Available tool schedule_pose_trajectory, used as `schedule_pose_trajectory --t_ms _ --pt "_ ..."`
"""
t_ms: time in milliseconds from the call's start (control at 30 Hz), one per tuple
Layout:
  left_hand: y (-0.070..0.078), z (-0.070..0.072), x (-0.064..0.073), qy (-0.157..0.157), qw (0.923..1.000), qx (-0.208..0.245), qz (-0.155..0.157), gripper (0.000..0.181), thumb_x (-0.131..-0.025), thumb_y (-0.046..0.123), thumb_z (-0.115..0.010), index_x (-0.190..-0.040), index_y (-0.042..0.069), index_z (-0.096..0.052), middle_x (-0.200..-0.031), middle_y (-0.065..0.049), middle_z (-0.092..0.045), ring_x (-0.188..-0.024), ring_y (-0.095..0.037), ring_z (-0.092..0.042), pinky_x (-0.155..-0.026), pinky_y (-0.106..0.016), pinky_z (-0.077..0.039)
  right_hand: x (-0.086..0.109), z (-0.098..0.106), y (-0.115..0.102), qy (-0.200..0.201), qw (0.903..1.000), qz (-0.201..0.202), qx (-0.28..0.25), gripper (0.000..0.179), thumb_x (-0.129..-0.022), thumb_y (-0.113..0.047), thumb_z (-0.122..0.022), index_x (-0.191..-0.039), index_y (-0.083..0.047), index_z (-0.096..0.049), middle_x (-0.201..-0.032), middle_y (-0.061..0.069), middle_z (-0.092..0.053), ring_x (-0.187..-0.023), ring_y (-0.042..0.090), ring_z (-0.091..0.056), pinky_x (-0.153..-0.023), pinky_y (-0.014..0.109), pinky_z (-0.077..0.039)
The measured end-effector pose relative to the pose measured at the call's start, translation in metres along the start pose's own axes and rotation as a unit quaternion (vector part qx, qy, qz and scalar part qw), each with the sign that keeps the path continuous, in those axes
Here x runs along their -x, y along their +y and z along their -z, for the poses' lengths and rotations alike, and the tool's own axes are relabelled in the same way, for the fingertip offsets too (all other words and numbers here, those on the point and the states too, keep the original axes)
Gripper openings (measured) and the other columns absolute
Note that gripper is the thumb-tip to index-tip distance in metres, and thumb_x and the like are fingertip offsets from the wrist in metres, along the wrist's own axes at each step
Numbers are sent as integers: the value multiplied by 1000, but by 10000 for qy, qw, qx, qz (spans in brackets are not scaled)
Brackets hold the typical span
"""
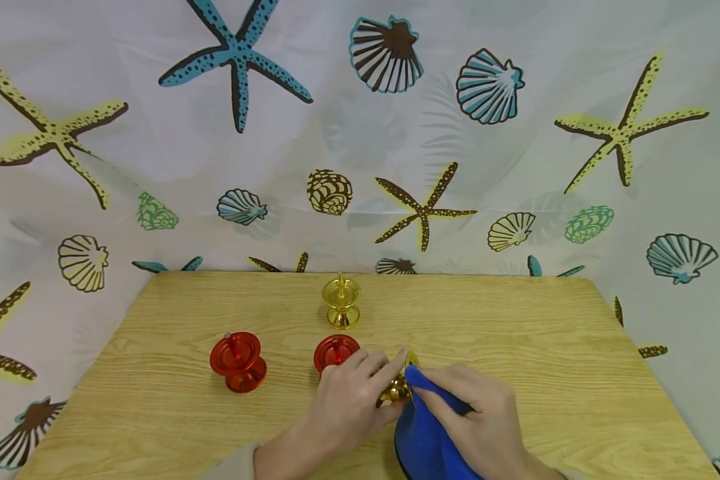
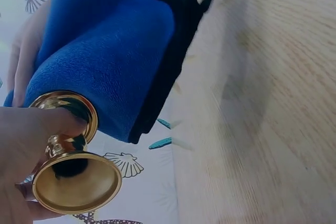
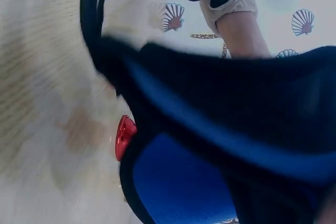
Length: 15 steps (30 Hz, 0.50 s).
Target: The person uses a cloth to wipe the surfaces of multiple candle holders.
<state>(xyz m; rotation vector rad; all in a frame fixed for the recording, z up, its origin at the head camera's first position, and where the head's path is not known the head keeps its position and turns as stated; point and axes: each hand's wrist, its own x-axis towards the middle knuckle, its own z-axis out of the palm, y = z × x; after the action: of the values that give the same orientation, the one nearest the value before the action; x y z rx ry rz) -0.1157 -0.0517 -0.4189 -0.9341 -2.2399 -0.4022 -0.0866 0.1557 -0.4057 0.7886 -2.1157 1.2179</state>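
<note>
Tipped on its side, a shiny gold candle holder (image 1: 399, 389) is gripped by my left hand (image 1: 353, 400). In the left wrist view its hollow foot (image 2: 79, 186) faces the camera and my thumb lies across it near the dish. My right hand (image 1: 486, 417) pinches a blue cloth (image 1: 421, 437) with dark edging against the dish. The cloth drapes below that hand and hides part of the dish; in the right wrist view the cloth (image 3: 181, 182) covers most of the scene.
A red candle holder (image 1: 335, 352) stands just behind my left hand, partly hidden by it. Another red holder (image 1: 237, 360) is further left. A second gold holder (image 1: 341, 303) stands near the wooden table's (image 1: 546, 347) back edge, before a sheet (image 1: 360, 133) printed with shells and starfish.
</note>
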Motion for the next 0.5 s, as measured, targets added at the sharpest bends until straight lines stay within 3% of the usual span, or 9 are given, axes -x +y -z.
schedule_pose_trajectory --t_ms 133,267,433,500 --pt "-2 2 -2 28 9981 507 349 72 -61 31 -104 -124 11 -79 -82 5 -68 -65 -4 -53 -54 -9 -35 5 1 4 21 9971 713 265 18 -96 -12 -77 -112 -6 -82 -96 9 -80 -78 17 -77 -71 13 -58" --pt "-4 6 -4 12 9915 1077 725 67 -62 26 -103 -123 10 -79 -82 4 -70 -65 -3 -54 -58 -10 -39 8 2 13 87 9873 1551 337 28 -107 -24 -62 -110 -4 -82 -96 14 -78 -78 24 -76 -76 16 -60" --pt "-5 9 -4 -287 9724 1980 1202 59 -70 19 -98 -124 6 -78 -84 3 -73 -70 -5 -67 -64 -11 -51 11 4 28 155 9714 2368 50 24 -105 -15 -65 -108 3 -80 -97 21 -77 -80 29 -75 -81 19 -61" --pt "-4 10 -5 -344 9639 2272 1344 59 -70 18 -97 -124 4 -77 -85 1 -75 -72 -6 -71 -66 -12 -54 11 5 34 206 9687 2473 -113 22 -104 -13 -66 -106 5 -80 -96 22 -76 -80 29 -75 -81 19 -61"
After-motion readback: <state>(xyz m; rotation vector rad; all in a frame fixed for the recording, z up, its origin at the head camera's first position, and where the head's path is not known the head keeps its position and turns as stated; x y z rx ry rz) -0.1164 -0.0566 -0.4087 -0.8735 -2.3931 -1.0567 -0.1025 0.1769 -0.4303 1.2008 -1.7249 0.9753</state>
